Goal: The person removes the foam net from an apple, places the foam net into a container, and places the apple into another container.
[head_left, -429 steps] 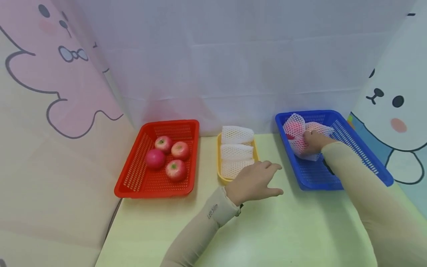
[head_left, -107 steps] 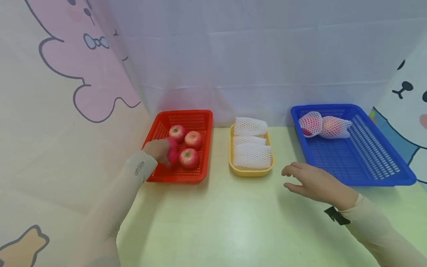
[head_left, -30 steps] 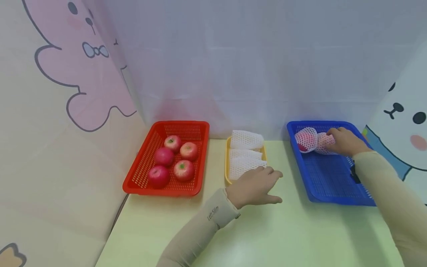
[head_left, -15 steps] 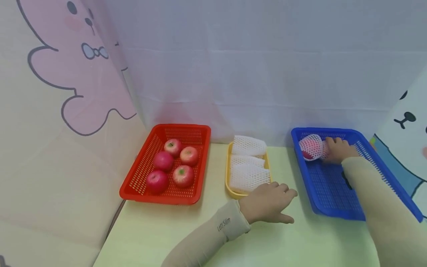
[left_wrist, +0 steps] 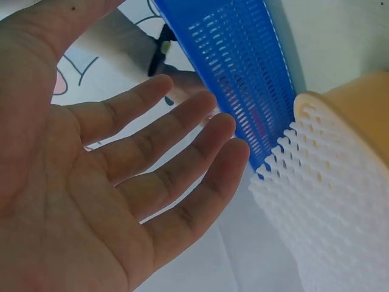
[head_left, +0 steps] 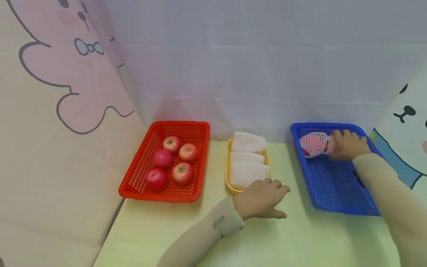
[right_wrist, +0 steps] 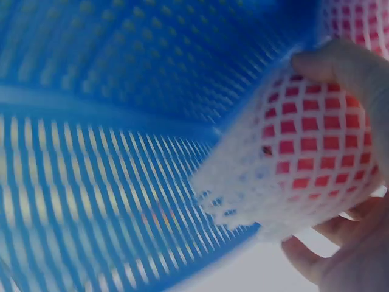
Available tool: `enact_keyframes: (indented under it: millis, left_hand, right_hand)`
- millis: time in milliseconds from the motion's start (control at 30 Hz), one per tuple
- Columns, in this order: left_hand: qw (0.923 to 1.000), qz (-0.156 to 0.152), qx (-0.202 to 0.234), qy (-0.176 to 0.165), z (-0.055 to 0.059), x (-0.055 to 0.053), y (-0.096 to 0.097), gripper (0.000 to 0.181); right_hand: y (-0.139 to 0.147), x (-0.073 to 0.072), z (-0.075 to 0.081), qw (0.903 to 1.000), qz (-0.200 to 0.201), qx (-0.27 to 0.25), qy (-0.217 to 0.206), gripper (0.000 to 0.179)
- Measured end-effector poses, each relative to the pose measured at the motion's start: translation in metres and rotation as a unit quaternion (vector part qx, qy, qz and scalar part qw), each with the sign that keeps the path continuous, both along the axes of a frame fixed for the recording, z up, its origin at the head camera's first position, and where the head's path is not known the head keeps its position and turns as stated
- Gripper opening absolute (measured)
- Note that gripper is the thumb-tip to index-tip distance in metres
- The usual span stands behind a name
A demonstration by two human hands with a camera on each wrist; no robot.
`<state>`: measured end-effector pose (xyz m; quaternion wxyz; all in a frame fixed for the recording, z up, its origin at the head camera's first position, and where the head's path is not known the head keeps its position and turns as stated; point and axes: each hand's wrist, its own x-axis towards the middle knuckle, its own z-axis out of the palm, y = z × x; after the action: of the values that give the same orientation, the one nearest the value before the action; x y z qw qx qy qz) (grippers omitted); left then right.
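Note:
My right hand [head_left: 349, 145] reaches into the blue basket [head_left: 308, 181] and grips an apple in a white foam net [right_wrist: 307, 143], thumb on one side and fingers on the other. Most of that apple is hidden by the hand in the head view. Against it on the left lies another netted apple [head_left: 313, 144]. With fingers spread and nothing in it, my left hand [head_left: 261, 199] hovers at the near edge of the yellow basket [head_left: 228, 174]. White foam nets [head_left: 249, 174] fill that basket; the nearest one is close to the left fingers.
A red basket [head_left: 133, 187] on the left holds several bare apples [head_left: 183, 173]. The baskets stand in a row along the back of the pale green table [head_left: 267, 244], before a white cloth wall [head_left: 250, 74]. Printed cloth walls flank both sides.
The red basket has gained an apple since the oldest frame; the left hand was in there 3.6 seconds ago, then came back beside the yellow basket. The right hand has closed round the right-hand netted apple.

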<state>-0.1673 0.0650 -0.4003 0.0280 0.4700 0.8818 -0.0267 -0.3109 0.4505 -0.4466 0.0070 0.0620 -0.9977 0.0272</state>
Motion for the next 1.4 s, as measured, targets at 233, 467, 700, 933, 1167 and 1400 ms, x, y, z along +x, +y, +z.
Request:
enact_keyframes:
  millis: [233, 467, 700, 933, 1167, 1400]
  left_hand:
    - [0.9992, 0.024, 0.025, -0.021, 0.006, 0.006, -0.021, 0.069]
    - [0.9972, 0.040, 0.058, -0.024, 0.006, 0.015, -0.061, 0.064]
    - [0.9938, 0.083, 0.065, -0.035, 0.012, 0.025, -0.097, 0.066]
    - [0.9849, 0.125, 0.090, -0.079, 0.014, 0.035, -0.123, 0.066]
    - [0.9825, 0.144, 0.090, -0.076, 0.008, 0.037, -0.137, 0.067]
    - [0.9809, 0.153, 0.091, -0.078, 0.007, 0.039, -0.143, 0.070]
  right_hand:
    - [-0.013, 0.050, 0.060, 0.9984, 0.046, 0.028, 0.017, 0.090]
    - [-0.052, 0.110, 0.086, 0.9921, 0.111, 0.033, 0.049, 0.096]
    - [-0.124, 0.160, 0.096, 0.9726, 0.200, 0.017, 0.117, 0.094]
    - [-0.179, 0.195, 0.088, 0.9576, 0.262, -0.028, 0.116, 0.095]
    - [-0.204, 0.205, 0.080, 0.9480, 0.291, -0.050, 0.119, 0.096]
    - [-0.213, 0.203, 0.077, 0.9367, 0.317, -0.059, 0.136, 0.098]
